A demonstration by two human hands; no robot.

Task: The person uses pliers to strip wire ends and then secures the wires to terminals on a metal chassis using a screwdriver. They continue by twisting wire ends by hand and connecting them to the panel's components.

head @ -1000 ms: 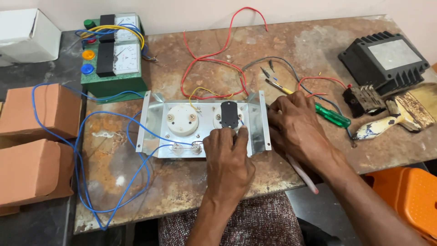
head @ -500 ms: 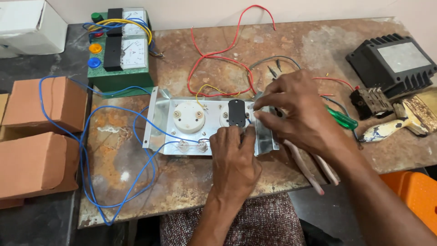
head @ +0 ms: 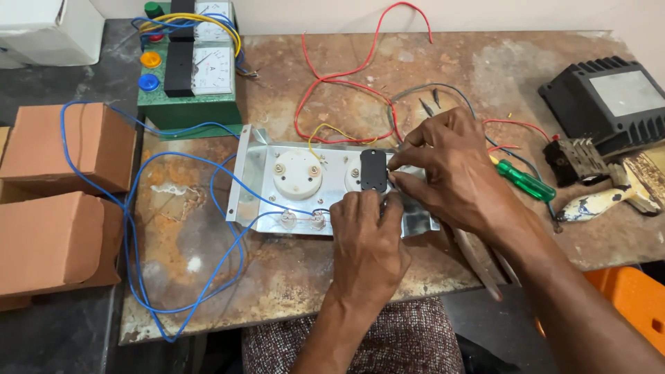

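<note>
**Two hands at a metal panel on a crowded bench**

Two hands are set on a bent metal panel [head: 256, 181] lying near the front edge of a rusty worktable [head: 485, 62]. A small black block [head: 373, 170] on the panel is pinched by the fingertips of the right hand [head: 450, 170], thumb below and forefinger above. The left hand [head: 367, 239] is curled, knuckles up, pressed against the panel's lower edge just under the block; what its fingertips grip, if anything, cannot be told. A white round fitting [head: 296, 174] sits on the panel left of the block. Blue wire [head: 131, 235] is looped over the table's left part, running to a green meter box [head: 187, 76]. Red wire [head: 346, 76] is coiled behind the panel. A green screwdriver [head: 524, 182] lies just right of the right hand. Bare tabletop is left mainly in front of the panel, at lower left.
</note>
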